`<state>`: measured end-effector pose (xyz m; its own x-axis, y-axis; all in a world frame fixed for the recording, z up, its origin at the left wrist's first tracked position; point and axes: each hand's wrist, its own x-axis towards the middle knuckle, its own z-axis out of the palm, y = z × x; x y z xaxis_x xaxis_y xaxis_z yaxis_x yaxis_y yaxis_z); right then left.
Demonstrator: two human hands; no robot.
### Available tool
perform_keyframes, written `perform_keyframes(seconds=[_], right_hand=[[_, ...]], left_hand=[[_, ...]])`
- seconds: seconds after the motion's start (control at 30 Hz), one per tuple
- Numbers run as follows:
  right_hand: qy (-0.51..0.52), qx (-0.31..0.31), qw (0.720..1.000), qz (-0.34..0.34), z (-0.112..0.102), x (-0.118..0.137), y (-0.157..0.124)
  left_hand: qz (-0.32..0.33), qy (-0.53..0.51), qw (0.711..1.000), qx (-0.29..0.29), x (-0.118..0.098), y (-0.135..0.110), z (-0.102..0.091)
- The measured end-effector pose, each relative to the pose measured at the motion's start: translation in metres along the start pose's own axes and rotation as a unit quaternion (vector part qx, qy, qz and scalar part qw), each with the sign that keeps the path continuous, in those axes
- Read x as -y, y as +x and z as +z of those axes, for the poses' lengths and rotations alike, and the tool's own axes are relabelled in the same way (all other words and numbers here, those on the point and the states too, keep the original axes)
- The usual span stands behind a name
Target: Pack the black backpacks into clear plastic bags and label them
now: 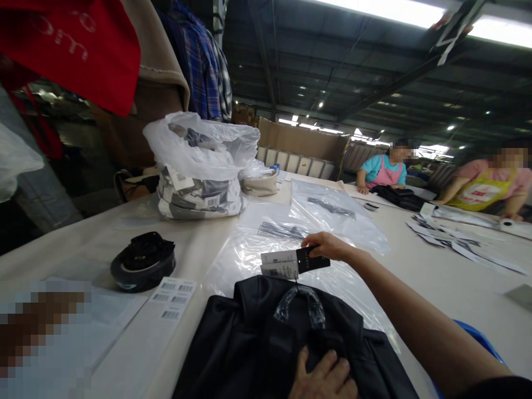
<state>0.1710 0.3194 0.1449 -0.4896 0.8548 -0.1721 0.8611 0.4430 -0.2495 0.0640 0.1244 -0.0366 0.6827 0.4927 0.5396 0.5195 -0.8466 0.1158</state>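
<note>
A black leather-look bag (224, 338) lies at the table's near edge, its carry handle (301, 305) wrapped in clear film. Hang tags (280, 263), black and white with printed barcodes, are tied by a string near that handle. My right hand (324, 246) reaches over from the right and pinches the black tag between thumb and fingers. Spread flat on the bag's front is my left hand (326, 377), its fingers apart and its lower part cut off by the frame. Beyond the bag, clear plastic bags (245, 249) with printed text lie on the table.
On the left are a black tape roll (143, 263) and a barcode sticker sheet (174, 296). Behind stand a filled plastic sack (199, 188) and a beige pouch (261, 184). Paper strips (444, 235) lie right; two people (384, 169) work across the table. A blue container (477, 338) shows lower right.
</note>
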Motion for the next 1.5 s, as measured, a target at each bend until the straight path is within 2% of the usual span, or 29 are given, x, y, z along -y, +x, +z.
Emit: perform_keyframes(seconds=[0.1, 0.27, 0.5, 0.63, 0.77, 0.87, 1.0, 1.13, 1.3, 1.5], right_hand=[[-0.011, 0.000, 0.999, -0.035, -0.001, 0.006, -0.005], [-0.107, 0.008, 0.986, -0.125, 0.006, 0.033, -0.008], [-0.224, 0.019, 0.945, -0.239, 0.022, 0.054, -0.008], [-0.272, 0.008, 0.913, -0.302, 0.031, 0.058, -0.010], [-0.310, -0.008, 0.882, -0.355, 0.032, 0.061, -0.012], [-0.330, -0.021, 0.865, -0.377, 0.028, 0.059, -0.012], [-0.349, -0.045, 0.858, -0.374, 0.029, 0.048, -0.009], [-0.350, -0.046, 0.854, -0.381, 0.038, 0.039, -0.006], [-0.340, -0.060, 0.853, -0.392, 0.049, 0.041, -0.005], [-0.337, -0.056, 0.830, -0.440, 0.057, 0.043, -0.010]], left_hand=[[-0.009, -0.008, 1.000, -0.005, -0.002, 0.004, -0.006], [-0.036, -0.022, 0.999, 0.010, -0.006, 0.010, -0.019], [-0.060, -0.045, 0.996, 0.055, -0.008, 0.011, -0.023], [-0.064, -0.057, 0.995, 0.046, -0.009, 0.011, -0.021], [-0.059, -0.049, 0.996, 0.041, -0.010, 0.013, -0.021], [-0.058, -0.058, 0.996, 0.042, -0.010, 0.012, -0.021], [-0.069, -0.070, 0.994, 0.040, -0.010, 0.011, -0.020], [-0.080, -0.083, 0.992, 0.052, -0.010, 0.013, -0.023], [-0.083, -0.094, 0.990, 0.068, -0.010, 0.014, -0.026], [-0.081, -0.098, 0.989, 0.080, -0.009, 0.014, -0.026]])
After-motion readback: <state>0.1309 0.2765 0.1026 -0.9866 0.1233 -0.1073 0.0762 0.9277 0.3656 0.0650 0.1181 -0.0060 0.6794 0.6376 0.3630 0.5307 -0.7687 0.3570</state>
